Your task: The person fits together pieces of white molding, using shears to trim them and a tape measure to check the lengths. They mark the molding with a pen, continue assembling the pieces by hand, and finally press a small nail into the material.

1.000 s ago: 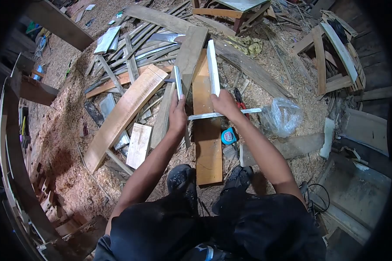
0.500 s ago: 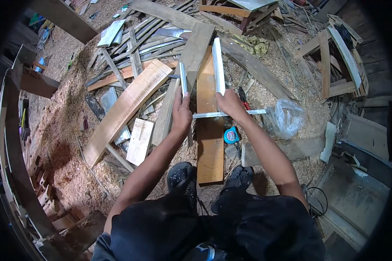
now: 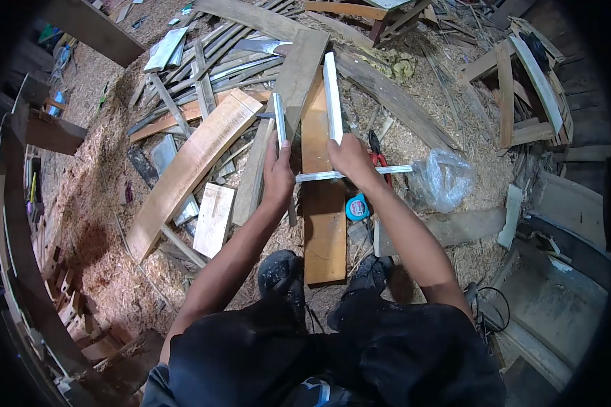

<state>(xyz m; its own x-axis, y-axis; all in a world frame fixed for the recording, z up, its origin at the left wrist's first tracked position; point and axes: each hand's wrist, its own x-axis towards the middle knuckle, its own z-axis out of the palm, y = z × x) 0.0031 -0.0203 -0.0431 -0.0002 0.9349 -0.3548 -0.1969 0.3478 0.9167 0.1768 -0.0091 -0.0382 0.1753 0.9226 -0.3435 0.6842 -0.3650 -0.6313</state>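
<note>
My left hand (image 3: 278, 175) is closed around the lower end of a short white strip (image 3: 280, 121) that points away from me. In my right hand (image 3: 350, 160) is the near end of a longer white strip (image 3: 333, 98), roughly parallel to the first. Both hands are above an orange-brown board (image 3: 324, 234) lying between my feet. A thin white crosspiece (image 3: 392, 169) runs sideways by my right hand, partly hidden under it. Close by on the right are red-handled pliers (image 3: 379, 159) and a blue tape measure (image 3: 357, 207).
A curved light board (image 3: 190, 166) and a small pale block (image 3: 214, 218) lie to the left. Clear plastic wrap (image 3: 447, 180) sits right of the crosspiece. Beyond are a saw (image 3: 263, 46), piled strips and a grey plank (image 3: 301, 78). Wooden frames (image 3: 506, 95) stand at upper right.
Both hands and their strips have shifted slightly left in view, along with the surroundings. My grips look the same, and more of the pliers shows beside my right wrist.
</note>
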